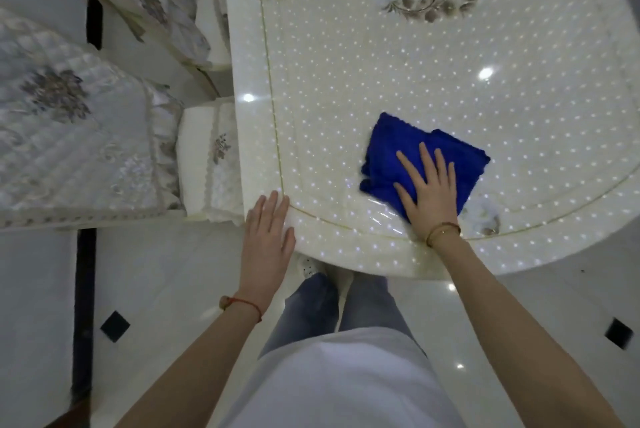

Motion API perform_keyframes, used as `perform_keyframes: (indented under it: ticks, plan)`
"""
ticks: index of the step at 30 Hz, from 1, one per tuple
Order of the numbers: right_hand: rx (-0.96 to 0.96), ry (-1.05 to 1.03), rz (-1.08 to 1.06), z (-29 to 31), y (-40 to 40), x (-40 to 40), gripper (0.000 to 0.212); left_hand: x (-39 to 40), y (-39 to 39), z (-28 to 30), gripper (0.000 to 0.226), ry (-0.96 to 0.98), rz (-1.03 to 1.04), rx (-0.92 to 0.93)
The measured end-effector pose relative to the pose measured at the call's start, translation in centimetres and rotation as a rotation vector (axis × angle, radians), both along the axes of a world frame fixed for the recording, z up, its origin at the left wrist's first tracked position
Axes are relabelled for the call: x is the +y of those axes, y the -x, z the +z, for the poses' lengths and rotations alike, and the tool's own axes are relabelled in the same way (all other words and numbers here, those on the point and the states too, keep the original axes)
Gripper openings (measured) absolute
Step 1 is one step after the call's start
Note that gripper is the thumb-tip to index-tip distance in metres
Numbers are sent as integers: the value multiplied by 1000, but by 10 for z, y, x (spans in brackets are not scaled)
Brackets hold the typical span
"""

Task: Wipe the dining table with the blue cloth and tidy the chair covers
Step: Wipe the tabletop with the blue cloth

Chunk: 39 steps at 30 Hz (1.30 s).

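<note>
While the right hand presses flat, straight fingers on the blue cloth near the tabletop edge, unwiped surface spreads toward 12 o'clock; left hand rests released at 9 o'clock

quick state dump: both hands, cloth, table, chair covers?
right hand: flat, fingers straight, pressing on the blue cloth
left hand: open, fingers straight, resting on the table's near corner
blue cloth: bunched and folded, lying on the table near its front edge
dining table: glossy, ceiling lights reflected, only the cloth on the visible part
chair covers: on the chairs left of the table, quilted, some creasing
</note>
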State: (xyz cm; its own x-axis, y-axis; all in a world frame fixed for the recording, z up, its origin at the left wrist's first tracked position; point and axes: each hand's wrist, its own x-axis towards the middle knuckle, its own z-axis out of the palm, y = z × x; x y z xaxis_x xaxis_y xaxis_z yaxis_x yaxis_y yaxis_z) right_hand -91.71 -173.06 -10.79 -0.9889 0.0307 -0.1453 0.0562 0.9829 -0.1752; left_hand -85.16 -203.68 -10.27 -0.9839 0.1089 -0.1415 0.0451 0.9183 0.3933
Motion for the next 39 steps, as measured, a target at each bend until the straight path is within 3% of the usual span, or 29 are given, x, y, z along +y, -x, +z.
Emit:
perform_keyframes:
  ticks: [2, 4, 9, 13, 17, 19, 21, 23, 26, 30, 32, 35, 37, 39]
  plan:
    - [9, 9, -204, 0, 37, -12, 57, 1, -1, -1, 53, -19, 11, -18]
    - [15, 4, -238, -3, 58, -40, 57, 2, -1, 0, 55, -39, 19, -25]
    - [35, 11, 125, -5, -10, -93, 56, 2, -1, 0, 55, -46, 19, -31]
    - [-2, 10, 325, -1, -76, -49, 56, 1, 0, -3, 53, -45, 16, -25]
    - [-21, -7, 21, 2, -52, 18, 56, 1, 0, -3, 50, -49, 25, -22]
    - [-10, -9, -250, 2, -12, 13, 57, 1, 0, -2, 51, -52, 24, -27]
    - [6, 0, -368, 1, 25, -20, 58, 1, 0, -1, 52, -61, 30, -39]
    - [21, 11, -244, -3, 35, -64, 57, 2, 0, 1, 53, -68, 34, -45]
    - [33, 1, 107, -6, -9, -111, 57, 1, 1, 1, 53, -65, 19, -50]
    - [-4, 11, 314, -1, -71, -69, 57, 0, 1, 1, 54, -51, 6, -52]
    - [-5, 3, 234, 2, -80, -21, 56, 0, 1, 2, 53, -56, 8, -49]
    - [-25, -10, -113, 4, -45, 27, 58, 1, 1, 1, 53, -63, 15, -46]
    - [1, -4, -334, 4, -5, 20, 59, 2, 0, 1, 53, -55, 18, -49]
    - [12, -13, -326, 0, 23, -12, 59, 2, 0, 1, 53, -44, 18, -56]
